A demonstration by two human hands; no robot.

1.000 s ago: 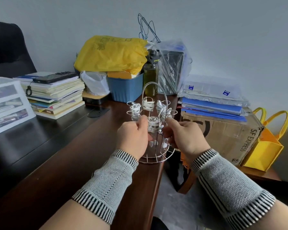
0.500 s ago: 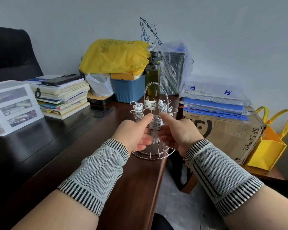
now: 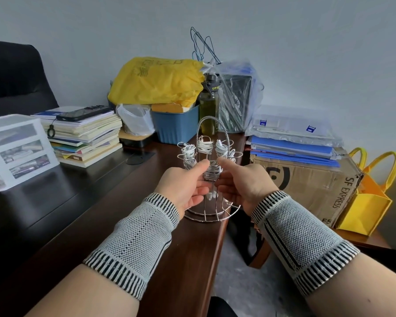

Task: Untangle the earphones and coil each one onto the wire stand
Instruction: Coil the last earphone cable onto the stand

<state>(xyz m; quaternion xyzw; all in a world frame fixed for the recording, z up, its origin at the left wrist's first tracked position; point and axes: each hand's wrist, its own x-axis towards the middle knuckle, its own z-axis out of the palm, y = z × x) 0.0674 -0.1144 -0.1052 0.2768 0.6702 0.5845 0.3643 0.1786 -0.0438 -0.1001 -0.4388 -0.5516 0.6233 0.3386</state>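
Here, wire stand [image 3: 212, 179]: standing upright at the right edge of the dark wooden desk [image 3: 82, 216], its arched handle rising behind the hands.
Coiled earphones [image 3: 205, 146]: hanging in white bundles on the stand's upper hooks; another bundle [image 3: 212, 173] is sitting lower, between the thumbs.
Left hand [image 3: 184, 186]: hovering at the stand's left side, thumb stretched toward the lower bundle, fingers loosely curled (whether it is gripping anything, I cannot tell).
Right hand [image 3: 246, 183]: mirroring it on the right, thumb pointing in; grip likewise unclear.
Far side: a blue bin [image 3: 175, 126] under a yellow bag [image 3: 156, 81].
Far left: a stack of books [image 3: 85, 138].
Right: a cardboard box [image 3: 311, 181].
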